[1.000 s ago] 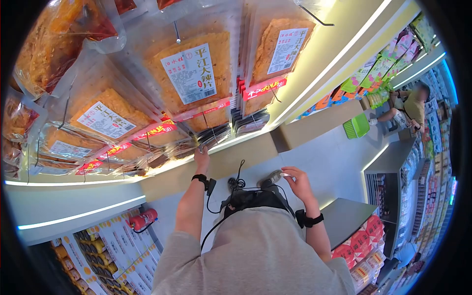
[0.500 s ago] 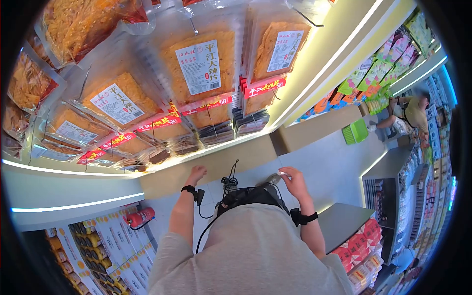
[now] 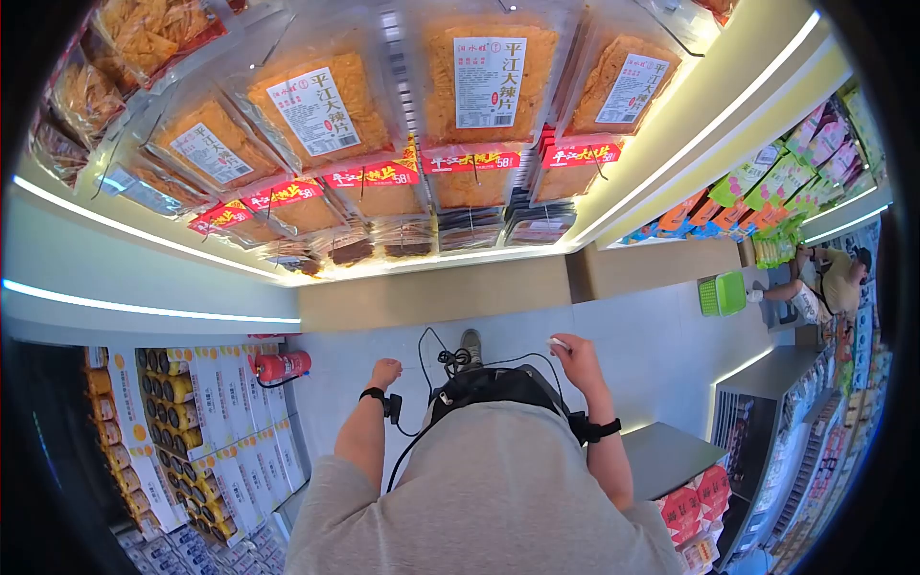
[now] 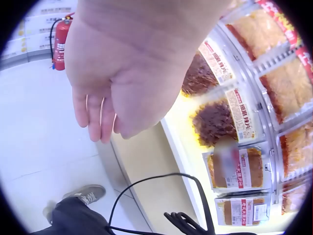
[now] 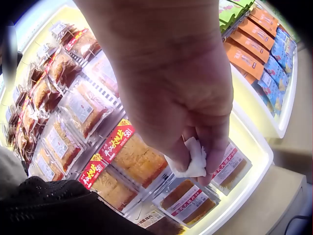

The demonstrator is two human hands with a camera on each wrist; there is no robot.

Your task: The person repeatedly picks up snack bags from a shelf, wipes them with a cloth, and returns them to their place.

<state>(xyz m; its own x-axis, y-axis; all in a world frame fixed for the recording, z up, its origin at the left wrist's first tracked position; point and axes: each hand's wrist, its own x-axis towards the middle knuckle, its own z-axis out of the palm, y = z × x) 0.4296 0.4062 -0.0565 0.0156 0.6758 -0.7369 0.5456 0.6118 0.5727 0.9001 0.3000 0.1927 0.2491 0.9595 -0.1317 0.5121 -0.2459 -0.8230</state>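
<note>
My left hand (image 4: 122, 83) hangs in front of the shelf with nothing in it, its fingers loosely bent and pointing down in the left wrist view. My right hand (image 3: 581, 359) is held out at waist height. Between its thumb and fingers it pinches a crumpled white tissue (image 5: 193, 159). Beyond both hands, packs of flat orange-brown spicy snack sheets (image 3: 491, 81) hang on hooks, with red price strips (image 3: 471, 161) beneath them. Smaller dark packs (image 4: 215, 122) lie on the lit bottom shelf, beside the left hand in its wrist view.
A red fire extinguisher (image 3: 281, 365) stands at the left near stacked cartons (image 3: 225, 383). To the right are a grey display counter (image 3: 661, 450), a green basket (image 3: 722, 293) and another person (image 3: 834, 283). A black cable (image 4: 161, 177) hangs loose by my waist.
My left hand has drawn back from the lower shelf packs toward my body. The head view has swung left, so the shelf now sits further right. The right hand still pinches the tissue.
</note>
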